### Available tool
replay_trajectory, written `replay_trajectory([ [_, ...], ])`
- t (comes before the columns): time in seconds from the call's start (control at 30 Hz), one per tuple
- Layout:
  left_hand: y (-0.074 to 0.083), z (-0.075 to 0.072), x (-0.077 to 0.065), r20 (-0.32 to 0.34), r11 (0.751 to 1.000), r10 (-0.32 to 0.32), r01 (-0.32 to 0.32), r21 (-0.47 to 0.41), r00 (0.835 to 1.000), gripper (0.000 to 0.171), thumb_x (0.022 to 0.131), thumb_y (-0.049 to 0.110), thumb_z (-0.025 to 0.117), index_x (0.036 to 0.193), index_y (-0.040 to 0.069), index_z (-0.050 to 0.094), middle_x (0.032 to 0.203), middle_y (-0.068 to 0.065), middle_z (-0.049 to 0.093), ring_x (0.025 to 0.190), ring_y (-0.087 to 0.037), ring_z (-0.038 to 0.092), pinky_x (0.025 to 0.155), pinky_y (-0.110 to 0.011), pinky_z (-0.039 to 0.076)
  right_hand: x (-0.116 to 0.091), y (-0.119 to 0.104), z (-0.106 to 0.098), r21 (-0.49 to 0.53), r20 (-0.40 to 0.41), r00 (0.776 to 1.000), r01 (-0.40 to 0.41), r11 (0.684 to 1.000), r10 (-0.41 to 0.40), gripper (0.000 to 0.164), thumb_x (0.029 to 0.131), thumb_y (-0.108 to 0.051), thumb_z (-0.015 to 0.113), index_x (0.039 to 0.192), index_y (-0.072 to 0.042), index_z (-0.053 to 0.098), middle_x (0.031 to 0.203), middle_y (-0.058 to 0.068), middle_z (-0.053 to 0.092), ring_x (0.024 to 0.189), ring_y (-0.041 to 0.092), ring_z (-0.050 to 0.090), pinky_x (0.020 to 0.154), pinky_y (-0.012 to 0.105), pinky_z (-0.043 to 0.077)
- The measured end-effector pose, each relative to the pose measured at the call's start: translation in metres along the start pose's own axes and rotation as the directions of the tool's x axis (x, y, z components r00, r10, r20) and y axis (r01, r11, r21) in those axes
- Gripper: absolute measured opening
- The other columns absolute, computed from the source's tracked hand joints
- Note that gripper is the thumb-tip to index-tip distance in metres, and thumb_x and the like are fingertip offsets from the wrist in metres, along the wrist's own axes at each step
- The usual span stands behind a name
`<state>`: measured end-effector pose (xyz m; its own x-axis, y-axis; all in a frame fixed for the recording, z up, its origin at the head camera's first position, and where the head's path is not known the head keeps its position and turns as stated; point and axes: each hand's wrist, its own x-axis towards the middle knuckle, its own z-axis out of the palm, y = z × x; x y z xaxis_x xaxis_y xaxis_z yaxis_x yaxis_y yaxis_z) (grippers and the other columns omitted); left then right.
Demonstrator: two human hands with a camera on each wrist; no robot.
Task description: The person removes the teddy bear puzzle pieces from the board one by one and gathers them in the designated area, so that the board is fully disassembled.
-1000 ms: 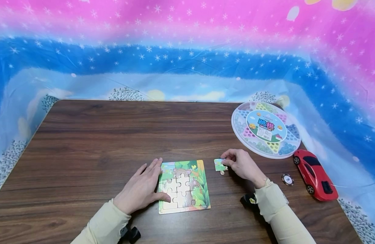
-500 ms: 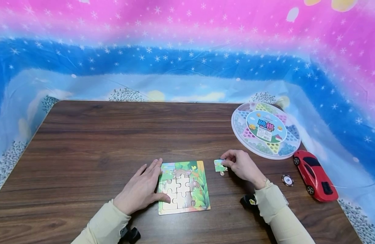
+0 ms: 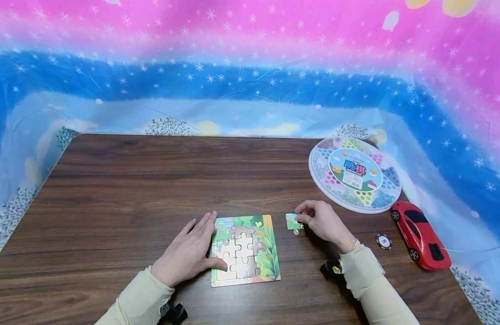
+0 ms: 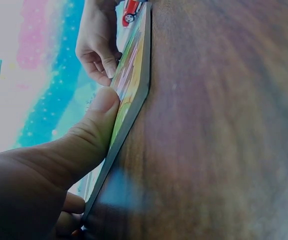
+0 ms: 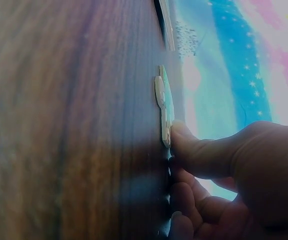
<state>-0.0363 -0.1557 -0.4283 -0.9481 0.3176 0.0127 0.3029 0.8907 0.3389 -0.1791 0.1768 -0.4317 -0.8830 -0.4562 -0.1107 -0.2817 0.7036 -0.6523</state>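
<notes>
In the head view a square jigsaw puzzle (image 3: 267, 259) with a green, leafy picture lies flat on the table, its lower left washed out by glare. My left hand (image 3: 186, 255) rests along its left edge, fingers extended and thumb laid over the picture. The left wrist view shows that thumb (image 4: 91, 122) on top of the puzzle's edge. To the right of the puzzle, my right hand (image 3: 326, 221) pinches a loose green puzzle piece (image 3: 292, 221) by its right side. From the right wrist, the piece (image 5: 167, 100) appears edge-on, low over the wood, thumb on its upper face.
A round Chinese checkers set (image 3: 327, 183) lies at the back right of the brown wooden table (image 3: 152, 180). In front of it are a red toy car (image 3: 420, 234) and a poker chip (image 3: 383, 241). A patterned cloth (image 3: 233, 81) hangs behind the table.
</notes>
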Motion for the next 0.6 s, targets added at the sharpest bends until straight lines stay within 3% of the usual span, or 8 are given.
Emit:
replay_trajectory([
  [0.6,-0.0001,0.0008,0.0,-0.014,1.0,0.017,-0.016,0.017,1.0,0.107,0.07,0.065,0.072,0.14,-0.009,0.04,0.15,-0.026,0.035,0.14,-0.034,0.032,0.11,-0.055,0.031,0.0002,-0.0009,0.0002,0.007,-0.005,1.0,-0.014,1.0,0.014,0.005,0.091,-0.019,0.069,0.095,-0.015,0.07,0.076,-0.003,0.061,0.065,0.015,0.054,0.057,0.028,0.047],
])
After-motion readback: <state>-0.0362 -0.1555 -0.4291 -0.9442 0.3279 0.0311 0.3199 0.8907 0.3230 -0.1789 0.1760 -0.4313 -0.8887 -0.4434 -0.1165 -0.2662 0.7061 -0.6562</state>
